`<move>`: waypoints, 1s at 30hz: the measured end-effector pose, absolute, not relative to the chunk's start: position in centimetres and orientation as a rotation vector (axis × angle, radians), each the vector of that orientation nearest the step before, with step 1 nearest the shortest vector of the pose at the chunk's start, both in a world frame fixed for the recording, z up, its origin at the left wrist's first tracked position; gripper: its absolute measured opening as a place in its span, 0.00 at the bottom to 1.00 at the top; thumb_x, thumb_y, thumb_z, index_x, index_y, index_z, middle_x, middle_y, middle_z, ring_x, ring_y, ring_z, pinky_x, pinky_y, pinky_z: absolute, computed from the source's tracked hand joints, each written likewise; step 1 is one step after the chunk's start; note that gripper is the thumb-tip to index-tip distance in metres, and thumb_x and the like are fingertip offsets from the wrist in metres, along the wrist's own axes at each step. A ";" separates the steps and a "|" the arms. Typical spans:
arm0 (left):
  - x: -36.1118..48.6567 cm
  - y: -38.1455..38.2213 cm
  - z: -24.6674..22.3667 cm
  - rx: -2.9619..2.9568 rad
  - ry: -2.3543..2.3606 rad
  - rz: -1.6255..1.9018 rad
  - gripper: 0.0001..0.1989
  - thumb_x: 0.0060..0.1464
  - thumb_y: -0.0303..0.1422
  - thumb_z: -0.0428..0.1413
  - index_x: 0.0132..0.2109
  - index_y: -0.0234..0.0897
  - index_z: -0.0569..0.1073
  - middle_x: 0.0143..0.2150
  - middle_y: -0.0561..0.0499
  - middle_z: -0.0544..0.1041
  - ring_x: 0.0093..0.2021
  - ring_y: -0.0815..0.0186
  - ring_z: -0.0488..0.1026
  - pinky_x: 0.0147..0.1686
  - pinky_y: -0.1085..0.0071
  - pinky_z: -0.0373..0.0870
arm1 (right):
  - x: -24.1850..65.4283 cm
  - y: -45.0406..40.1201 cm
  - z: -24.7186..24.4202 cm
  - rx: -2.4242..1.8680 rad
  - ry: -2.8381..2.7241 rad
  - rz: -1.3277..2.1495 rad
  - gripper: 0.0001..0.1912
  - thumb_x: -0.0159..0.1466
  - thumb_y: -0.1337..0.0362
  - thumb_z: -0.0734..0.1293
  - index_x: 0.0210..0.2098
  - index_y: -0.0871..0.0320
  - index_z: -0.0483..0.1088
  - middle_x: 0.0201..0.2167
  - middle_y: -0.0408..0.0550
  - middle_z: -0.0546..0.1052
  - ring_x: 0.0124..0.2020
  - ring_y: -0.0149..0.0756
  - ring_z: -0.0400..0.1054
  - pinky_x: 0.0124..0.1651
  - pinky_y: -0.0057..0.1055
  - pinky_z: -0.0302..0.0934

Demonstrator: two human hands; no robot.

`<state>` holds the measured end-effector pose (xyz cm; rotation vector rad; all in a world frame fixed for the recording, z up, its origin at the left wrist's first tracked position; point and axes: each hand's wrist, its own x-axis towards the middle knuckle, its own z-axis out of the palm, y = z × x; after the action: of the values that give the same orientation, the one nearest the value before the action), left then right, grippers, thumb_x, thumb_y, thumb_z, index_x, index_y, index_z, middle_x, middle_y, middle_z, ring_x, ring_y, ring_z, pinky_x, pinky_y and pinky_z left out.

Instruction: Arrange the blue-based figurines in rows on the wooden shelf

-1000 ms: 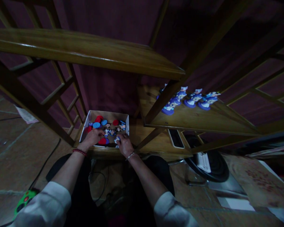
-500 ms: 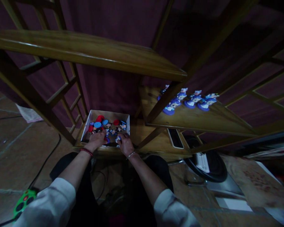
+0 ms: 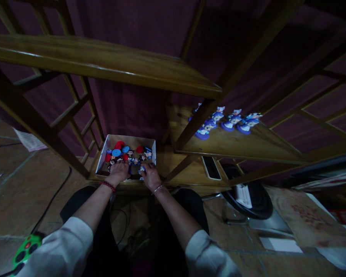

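A shallow box (image 3: 102, 157) on the low wooden shelf holds small figures along with red and blue round pieces (image 3: 116, 152). Over the box's front left part is my left hand (image 3: 119, 172), back of the hand up; its fingertips are lost among the dark figures, so its grip is unclear. At the front right of the box, my right hand (image 3: 151, 176) has its fingers closed on a small white and blue figure (image 3: 142, 169).
Several figures on purple bases (image 3: 232, 120) stand on the raised shelf (image 3: 248, 146) at the right. A phone-like black slab (image 3: 211, 168) lies on the low shelf. Wooden posts flank the box. A black round stool (image 3: 259, 204) is at the lower right.
The whole view has shifted slightly. My left hand has moved a little left in the box, and the purple piece beside it is now less visible. My right hand still holds the small figure.
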<state>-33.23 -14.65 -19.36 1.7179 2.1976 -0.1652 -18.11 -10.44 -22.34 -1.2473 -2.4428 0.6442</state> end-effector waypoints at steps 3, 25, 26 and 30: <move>-33.1 -14.7 -19.2 1.757 2.199 -0.119 0.26 0.42 0.36 0.55 0.50 0.29 0.66 0.49 0.35 0.70 0.52 0.51 0.64 0.46 0.62 0.62 | -18.1 -10.5 -22.3 -1.249 -2.429 0.644 0.15 0.57 0.71 0.63 0.45 0.60 0.67 0.40 0.52 0.71 0.45 0.37 0.63 0.47 0.30 0.59; -34.1 -13.9 -20.0 1.523 2.057 0.558 0.15 0.44 0.41 0.51 0.39 0.39 0.70 0.37 0.51 0.74 0.38 0.63 0.70 0.36 0.72 0.63 | -18.0 -9.9 -23.4 -1.251 -1.819 1.137 0.19 0.57 0.68 0.58 0.48 0.56 0.64 0.43 0.47 0.70 0.32 0.30 0.69 0.31 0.27 0.70; -34.1 -13.8 -20.1 1.516 2.051 0.606 0.15 0.44 0.41 0.52 0.38 0.39 0.70 0.36 0.51 0.74 0.37 0.63 0.70 0.36 0.71 0.63 | -18.0 -9.9 -23.4 -1.240 -1.794 1.161 0.19 0.57 0.68 0.58 0.48 0.56 0.64 0.42 0.46 0.70 0.31 0.29 0.69 0.31 0.27 0.70; -34.2 -13.5 -20.7 1.460 2.029 0.711 0.13 0.42 0.40 0.54 0.33 0.37 0.69 0.31 0.51 0.73 0.35 0.63 0.70 0.35 0.71 0.63 | -17.9 -9.8 -23.6 -1.197 -1.725 1.213 0.17 0.56 0.67 0.59 0.46 0.55 0.65 0.38 0.43 0.70 0.31 0.27 0.69 0.32 0.26 0.70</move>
<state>-34.19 -13.51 -20.75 1.4603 2.0290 0.7110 -17.95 -9.78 -23.65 -1.1966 -1.7249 1.2125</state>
